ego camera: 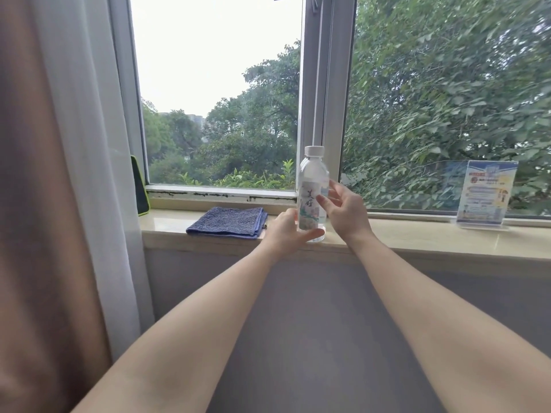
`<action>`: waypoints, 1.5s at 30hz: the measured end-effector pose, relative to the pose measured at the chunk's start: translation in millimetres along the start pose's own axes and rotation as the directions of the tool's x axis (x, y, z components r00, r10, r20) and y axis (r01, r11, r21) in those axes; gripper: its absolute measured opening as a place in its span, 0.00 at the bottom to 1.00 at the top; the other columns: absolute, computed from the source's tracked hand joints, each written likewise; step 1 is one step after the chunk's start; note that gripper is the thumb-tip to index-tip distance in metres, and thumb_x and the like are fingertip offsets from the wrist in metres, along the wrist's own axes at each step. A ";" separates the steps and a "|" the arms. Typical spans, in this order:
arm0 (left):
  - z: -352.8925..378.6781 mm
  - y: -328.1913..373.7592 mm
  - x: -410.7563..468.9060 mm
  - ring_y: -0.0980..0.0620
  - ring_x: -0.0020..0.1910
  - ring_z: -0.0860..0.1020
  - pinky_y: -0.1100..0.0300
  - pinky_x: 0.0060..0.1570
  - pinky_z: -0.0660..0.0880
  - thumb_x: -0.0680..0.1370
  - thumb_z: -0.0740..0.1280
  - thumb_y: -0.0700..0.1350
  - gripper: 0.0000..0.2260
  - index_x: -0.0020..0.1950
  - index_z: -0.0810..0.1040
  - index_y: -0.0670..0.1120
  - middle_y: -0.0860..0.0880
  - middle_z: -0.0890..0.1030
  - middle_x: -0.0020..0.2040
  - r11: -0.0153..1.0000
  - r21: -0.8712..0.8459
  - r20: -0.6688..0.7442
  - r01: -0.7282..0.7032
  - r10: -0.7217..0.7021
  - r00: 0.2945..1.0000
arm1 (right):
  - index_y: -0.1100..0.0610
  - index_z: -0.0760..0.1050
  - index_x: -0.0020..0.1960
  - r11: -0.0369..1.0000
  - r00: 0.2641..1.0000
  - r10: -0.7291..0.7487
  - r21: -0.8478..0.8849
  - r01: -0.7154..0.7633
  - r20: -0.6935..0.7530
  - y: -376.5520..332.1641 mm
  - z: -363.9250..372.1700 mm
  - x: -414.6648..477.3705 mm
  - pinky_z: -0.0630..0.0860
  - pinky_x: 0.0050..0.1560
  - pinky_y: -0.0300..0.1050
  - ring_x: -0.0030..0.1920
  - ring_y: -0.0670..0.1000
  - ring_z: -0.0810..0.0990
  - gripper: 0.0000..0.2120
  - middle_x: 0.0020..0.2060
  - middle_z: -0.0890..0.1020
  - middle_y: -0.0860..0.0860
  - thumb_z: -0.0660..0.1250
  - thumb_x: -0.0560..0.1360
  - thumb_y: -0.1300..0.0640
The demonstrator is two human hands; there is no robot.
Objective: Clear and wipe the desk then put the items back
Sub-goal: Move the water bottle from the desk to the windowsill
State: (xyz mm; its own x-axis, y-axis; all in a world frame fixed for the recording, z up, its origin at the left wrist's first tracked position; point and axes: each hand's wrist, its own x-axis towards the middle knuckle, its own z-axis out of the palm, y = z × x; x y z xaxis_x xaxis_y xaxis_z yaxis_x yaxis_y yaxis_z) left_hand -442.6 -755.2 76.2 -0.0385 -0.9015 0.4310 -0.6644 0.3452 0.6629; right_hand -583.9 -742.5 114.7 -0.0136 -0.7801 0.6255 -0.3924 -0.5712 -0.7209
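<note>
Half-hiding bottle (313, 174) base, left grip (283, 231) curled round

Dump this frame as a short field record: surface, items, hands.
surface: window sill
bottle: water bottle, white cap on, upright, base at the sill; cannot tell if lifted
hand_left: left hand wraps the bottle's lower part
hand_right: right hand holds the bottle's middle, thumb on the label
towel: blue towel, folded, flat on the sill, left of the bottle, untouched
phone: phone, leaning at the window frame, far left
sign: sign stand, upright, far right
</note>
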 end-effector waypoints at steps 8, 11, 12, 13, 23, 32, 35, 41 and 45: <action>-36.2 -3.8 -28.9 0.51 0.62 0.75 0.59 0.58 0.71 0.72 0.75 0.53 0.33 0.70 0.67 0.42 0.47 0.74 0.67 0.999 -0.030 -0.066 0.016 -0.018 0.998 | 0.61 0.76 0.60 0.992 0.944 -0.120 -0.081 0.100 -0.306 -19.0 15.5 -18.2 0.77 0.47 0.40 0.43 0.49 0.77 0.12 0.50 0.80 0.55 0.67 0.77 0.61; -59.6 -9.4 -46.7 0.51 0.62 0.76 0.60 0.58 0.71 0.73 0.74 0.52 0.31 0.70 0.68 0.43 0.47 0.75 0.65 1.000 -0.006 -0.105 0.021 -0.021 0.994 | 0.61 0.77 0.56 0.989 0.953 -0.146 -0.062 0.134 -0.267 -34.6 30.8 -28.3 0.77 0.48 0.45 0.42 0.50 0.79 0.08 0.46 0.81 0.54 0.67 0.77 0.61; -68.6 -11.6 -53.4 0.51 0.63 0.75 0.60 0.59 0.71 0.73 0.74 0.52 0.30 0.70 0.68 0.43 0.47 0.75 0.65 1.000 0.000 -0.117 0.021 -0.021 0.993 | 0.60 0.77 0.55 0.989 0.959 -0.150 -0.050 0.142 -0.241 -41.0 36.6 -32.8 0.76 0.46 0.42 0.42 0.49 0.78 0.07 0.44 0.81 0.52 0.67 0.77 0.61; -78.0 -13.9 -60.7 0.51 0.63 0.75 0.59 0.60 0.71 0.73 0.74 0.51 0.30 0.70 0.68 0.44 0.47 0.75 0.65 1.000 0.005 -0.128 0.023 -0.022 0.992 | 0.59 0.77 0.54 0.988 0.963 -0.156 -0.032 0.152 -0.219 -47.2 43.0 -36.9 0.74 0.44 0.39 0.40 0.48 0.78 0.07 0.43 0.80 0.51 0.67 0.77 0.61; -187.8 -60.7 -154.6 0.51 0.62 0.76 0.59 0.61 0.72 0.73 0.75 0.51 0.30 0.70 0.69 0.43 0.47 0.76 0.64 0.979 0.123 -0.263 0.161 -0.124 0.957 | 0.55 0.77 0.53 0.975 0.984 -0.153 0.179 0.135 0.091 -106.2 136.4 -92.1 0.76 0.46 0.41 0.40 0.44 0.78 0.05 0.38 0.79 0.46 0.67 0.77 0.60; -280.6 -107.5 -266.3 0.52 0.62 0.76 0.65 0.57 0.67 0.73 0.74 0.51 0.28 0.70 0.69 0.45 0.48 0.76 0.65 0.904 0.188 -0.463 0.384 -0.264 0.846 | 0.51 0.78 0.49 0.932 0.923 -0.204 0.354 0.081 0.325 -172.2 233.6 -158.7 0.72 0.39 0.38 0.37 0.43 0.78 0.05 0.37 0.81 0.46 0.67 0.76 0.59; -306.3 -118.1 -303.5 0.53 0.60 0.75 0.64 0.56 0.68 0.73 0.74 0.52 0.29 0.70 0.69 0.46 0.50 0.76 0.64 0.875 0.176 -0.508 0.451 -0.312 0.803 | 0.51 0.79 0.49 0.911 0.898 -0.234 0.408 0.068 0.373 -193.5 260.6 -182.7 0.73 0.42 0.39 0.40 0.47 0.79 0.06 0.39 0.82 0.49 0.67 0.74 0.60; -352.2 -133.4 -379.3 0.53 0.58 0.75 0.62 0.57 0.69 0.74 0.74 0.50 0.29 0.71 0.68 0.45 0.48 0.76 0.64 0.812 0.154 -0.588 0.563 -0.383 0.713 | 0.49 0.79 0.50 0.889 0.831 -0.288 0.456 0.047 0.476 -235.2 311.5 -229.5 0.69 0.41 0.30 0.44 0.45 0.79 0.08 0.41 0.81 0.46 0.66 0.75 0.60; -377.9 -143.4 -428.9 0.53 0.56 0.75 0.63 0.55 0.68 0.74 0.74 0.49 0.29 0.71 0.68 0.44 0.47 0.75 0.65 0.758 0.123 -0.635 0.640 -0.436 0.638 | 0.49 0.79 0.50 0.873 0.764 -0.329 0.487 0.022 0.555 -262.7 343.6 -263.2 0.70 0.45 0.35 0.46 0.45 0.80 0.09 0.43 0.84 0.47 0.66 0.74 0.60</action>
State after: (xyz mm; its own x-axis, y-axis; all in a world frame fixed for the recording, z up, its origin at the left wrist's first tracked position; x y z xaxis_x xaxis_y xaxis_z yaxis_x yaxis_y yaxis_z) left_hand -48.8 -319.5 27.7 0.7390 -0.5600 0.3746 -0.6199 -0.3474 0.7036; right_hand -161.2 -474.8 37.0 0.6293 -0.5497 0.5493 0.1048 -0.6404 -0.7609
